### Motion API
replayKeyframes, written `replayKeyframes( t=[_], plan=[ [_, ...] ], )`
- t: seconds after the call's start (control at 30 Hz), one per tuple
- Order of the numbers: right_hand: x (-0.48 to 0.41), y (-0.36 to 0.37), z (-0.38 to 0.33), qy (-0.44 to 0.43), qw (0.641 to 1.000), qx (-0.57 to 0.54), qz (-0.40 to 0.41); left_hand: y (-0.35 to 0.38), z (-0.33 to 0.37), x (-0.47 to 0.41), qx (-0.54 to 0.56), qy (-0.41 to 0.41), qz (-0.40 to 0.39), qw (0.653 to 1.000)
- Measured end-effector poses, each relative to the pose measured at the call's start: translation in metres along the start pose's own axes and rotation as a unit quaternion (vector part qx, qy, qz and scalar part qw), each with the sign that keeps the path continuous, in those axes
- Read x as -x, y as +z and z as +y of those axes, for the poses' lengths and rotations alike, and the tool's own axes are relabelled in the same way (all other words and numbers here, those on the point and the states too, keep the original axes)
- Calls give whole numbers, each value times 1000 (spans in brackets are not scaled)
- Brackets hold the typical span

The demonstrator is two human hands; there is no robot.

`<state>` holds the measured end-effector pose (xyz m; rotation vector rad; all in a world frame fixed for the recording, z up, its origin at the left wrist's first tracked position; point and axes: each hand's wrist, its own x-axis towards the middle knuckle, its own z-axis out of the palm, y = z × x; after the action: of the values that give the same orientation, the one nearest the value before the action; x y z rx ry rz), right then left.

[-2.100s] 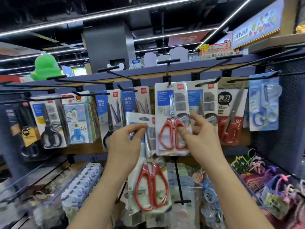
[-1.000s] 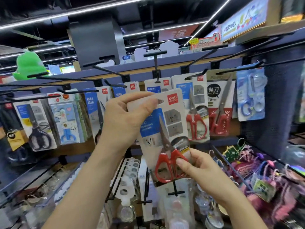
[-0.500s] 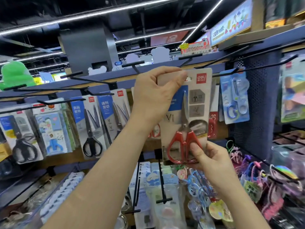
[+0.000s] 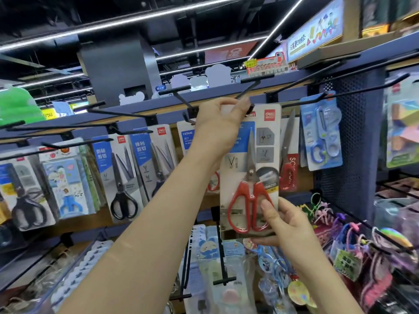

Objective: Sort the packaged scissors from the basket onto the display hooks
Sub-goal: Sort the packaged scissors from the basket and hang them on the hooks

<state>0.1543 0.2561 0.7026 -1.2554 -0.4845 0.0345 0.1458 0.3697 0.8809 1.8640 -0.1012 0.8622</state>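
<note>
Scissors pack (image 4: 251, 168) — left hand (image 4: 217, 126) atop (fingertip pinch), right hand (image 4: 289, 225) below

Top-left of scissors pack (image 4: 249, 175) hidden behind left hand (image 4: 217, 128).

scissors pack (image 4: 265, 141): card backing, glossy clear plastic blister
scissors handles (image 4: 241, 191): red glossy plastic
scissors blades (image 4: 251, 152): bare shiny metal
display hooks (image 4: 118, 114): black matt metal
right panel (image 4: 353, 155): perforated metal, matt blue

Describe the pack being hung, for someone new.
Find the blue rail of black hooks. Mid-rail, a grey card of red-handled scissors fronts the hanging row. Only it is held: left grip pinching the top, right grip the bottom.
</note>
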Motion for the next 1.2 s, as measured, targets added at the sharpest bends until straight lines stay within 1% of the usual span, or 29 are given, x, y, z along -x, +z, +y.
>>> replayKeyframes(
  t=[0.07, 0.17, 0.2, 0.27, 0.33, 0.43, 0.5, 0.57, 0.63, 0.7, 0.87, 0.93, 1.03, 1.1, 1.2],
  plan=[
    [0, -2, 2, 7, 1000, 6, -14, 2, -4, 0, -25, 26, 16, 999],
    [-3, -7, 5, -12, 1000, 28, 4, -1, -24, 10, -7, 35, -9, 999],
    [-6, -7, 5, -16, 999, 42, 14, -3, -36, 15, -21, 49, -15, 998],
    [-12, -8, 5, -25, 997, 63, 37, -4, -62, 26, -91, 74, -20, 993],
    [-21, -6, 4, -36, 993, 89, 63, -2, -82, 32, -148, 61, -15, 987],
    [-34, -1, 0, -43, 987, 133, 76, 1, -101, 30, -185, 15, 1, 983],
    [-43, -1, 1, -45, 975, 204, 75, 2, -107, 24, -213, 1, 19, 977],
    [-47, -5, 2, -31, 948, 311, 64, 5, -111, 18, -229, 2, 36, 973],
    [-43, -12, 1, -28, 929, 361, 71, 8, -113, 17, -243, 5, 49, 969],
    [-33, -22, 0, -34, 926, 367, 84, 10, -114, 16, -265, 7, 49, 963],
    [6, -48, -3, -19, 943, 312, 111, 5, -114, 27, -346, 40, 39, 937],
    [28, -57, -8, -15, 947, 296, 119, -1, -114, 39, -345, 68, 42, 935],
    [66, -67, -17, -23, 945, 293, 146, -6, -112, 68, -271, 137, 28, 952],
    [94, -75, -22, -16, 935, 307, 178, -5, -112, 95, -214, 179, -6, 960],
    [145, -93, -28, 19, 904, 369, 215, 9, -118, 138, -147, 212, -81, 963]
  ],
)
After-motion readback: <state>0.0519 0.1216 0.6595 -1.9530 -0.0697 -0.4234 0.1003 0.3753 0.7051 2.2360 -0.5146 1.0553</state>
